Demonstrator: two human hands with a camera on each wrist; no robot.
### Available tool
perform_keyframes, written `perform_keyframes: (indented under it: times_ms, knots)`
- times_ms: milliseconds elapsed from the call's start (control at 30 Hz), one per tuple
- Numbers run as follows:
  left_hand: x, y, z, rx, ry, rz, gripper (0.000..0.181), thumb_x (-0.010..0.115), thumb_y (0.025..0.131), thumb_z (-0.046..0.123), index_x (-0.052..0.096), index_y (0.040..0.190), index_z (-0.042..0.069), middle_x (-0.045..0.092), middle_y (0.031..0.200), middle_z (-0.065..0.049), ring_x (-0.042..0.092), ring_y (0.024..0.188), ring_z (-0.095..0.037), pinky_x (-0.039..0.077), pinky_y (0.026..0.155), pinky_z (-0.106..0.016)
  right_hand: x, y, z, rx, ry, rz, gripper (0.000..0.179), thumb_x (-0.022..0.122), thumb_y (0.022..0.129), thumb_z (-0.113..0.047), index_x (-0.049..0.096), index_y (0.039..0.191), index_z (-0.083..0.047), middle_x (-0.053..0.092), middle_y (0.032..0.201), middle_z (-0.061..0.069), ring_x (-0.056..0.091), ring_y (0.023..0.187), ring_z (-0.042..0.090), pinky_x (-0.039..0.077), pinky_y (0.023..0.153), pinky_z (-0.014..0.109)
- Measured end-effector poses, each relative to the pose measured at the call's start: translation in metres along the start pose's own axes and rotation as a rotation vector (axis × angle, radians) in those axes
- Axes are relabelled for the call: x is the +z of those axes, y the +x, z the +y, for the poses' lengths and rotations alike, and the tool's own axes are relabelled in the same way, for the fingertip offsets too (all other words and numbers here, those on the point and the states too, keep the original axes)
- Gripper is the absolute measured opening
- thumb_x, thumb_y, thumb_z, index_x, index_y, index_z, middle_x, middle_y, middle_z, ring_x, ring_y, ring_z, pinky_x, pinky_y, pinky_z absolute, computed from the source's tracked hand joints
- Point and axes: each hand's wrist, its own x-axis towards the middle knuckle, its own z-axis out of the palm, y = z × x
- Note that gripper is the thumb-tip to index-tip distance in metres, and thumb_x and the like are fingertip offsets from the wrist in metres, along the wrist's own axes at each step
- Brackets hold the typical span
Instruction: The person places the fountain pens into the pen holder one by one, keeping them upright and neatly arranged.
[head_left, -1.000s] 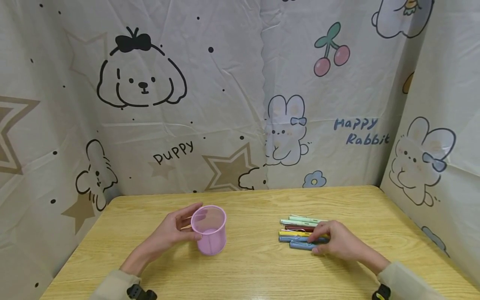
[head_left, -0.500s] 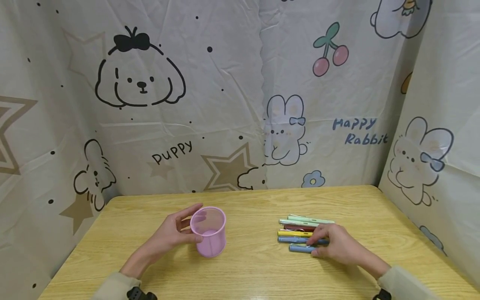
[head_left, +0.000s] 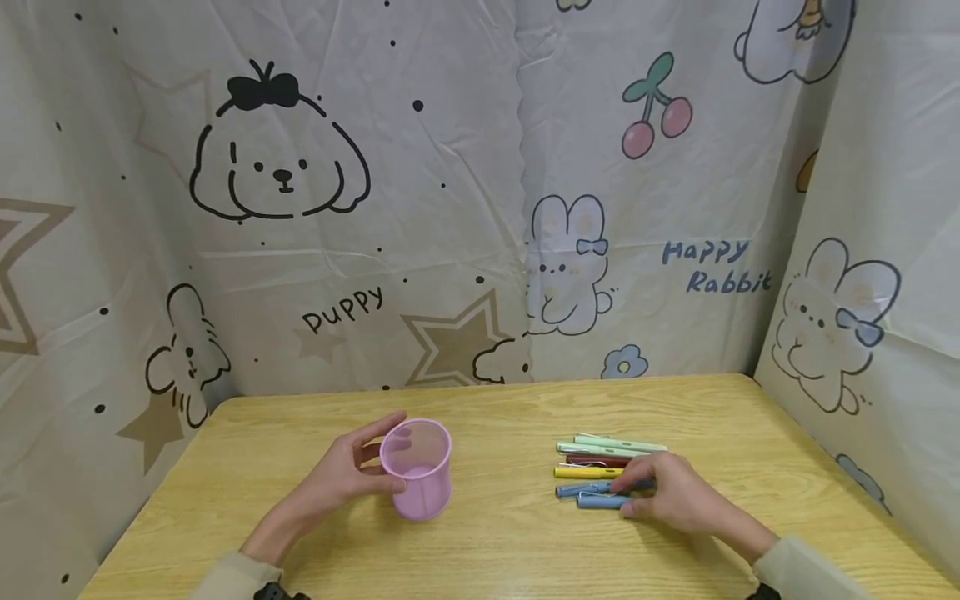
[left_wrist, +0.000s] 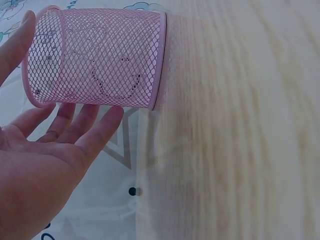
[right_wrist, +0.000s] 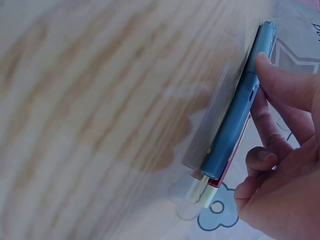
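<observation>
A pink mesh pen cup (head_left: 422,497) stands upright on the wooden table, left of centre. My left hand (head_left: 333,475) holds it from the left, thumb at the near side of its rim and fingers behind. On the right, my right hand (head_left: 678,497) pinches the nearest blue pen (head_left: 600,501) between thumb and fingers; its right end is hidden by the hand. A second blue pen (head_left: 576,490) lies close against it, partly under the fingertips. In the right wrist view, the thumb presses along the blue pen's barrel (right_wrist: 232,130).
Beyond the blue pens lie a yellow pen (head_left: 585,472), a dark red pen (head_left: 596,460) and two light green pens (head_left: 630,443), roughly side by side. A printed cloth (head_left: 465,208) hangs around the table's back (head_left: 495,400) and sides.
The second blue pen has come away from the yellow pen toward the near side, slightly slanted, and a gap shows between them. The left hand keeps its hold on the cup.
</observation>
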Motion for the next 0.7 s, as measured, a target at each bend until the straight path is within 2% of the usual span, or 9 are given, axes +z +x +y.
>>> perform_keyframes:
  times_ms: [200,500,700]
  knots:
    - [0.0008,-0.0008,-0.0006,-0.003,0.002,-0.005,0.093,0.086,0.085,0.001,0.033,0.161,-0.007,0.037,0.161,-0.031,0.048,0.136,-0.051,0.047,0.108,-0.048,0.0012,-0.0020,-0.0015,0.013,-0.016,0.026,0.021,0.093,0.079,-0.015,0.084,0.098,-0.019,0.074,0.100,-0.012,0.068,0.100,0.018,0.055,0.090,0.038]
    - [0.0008,-0.0014,0.0006,0.003,0.003,-0.008,0.092,0.086,0.085,0.000,0.032,0.160,-0.008,0.036,0.161,-0.032,0.046,0.138,-0.052,0.046,0.109,-0.048,0.0026,-0.0055,-0.0039,0.045,-0.023,0.030,0.021,0.093,0.079,-0.013,0.084,0.097,-0.019,0.075,0.097,-0.014,0.069,0.100,0.019,0.055,0.091,0.043]
    - [0.0013,-0.0011,0.0002,0.009,0.004,0.000,0.093,0.086,0.085,0.000,0.032,0.159,-0.010,0.037,0.160,-0.033,0.047,0.137,-0.053,0.046,0.109,-0.049,0.0025,-0.0080,-0.0037,0.058,0.035,-0.004,0.019,0.092,0.082,-0.014,0.084,0.098,-0.018,0.076,0.101,-0.011,0.068,0.101,0.014,0.053,0.092,0.034]
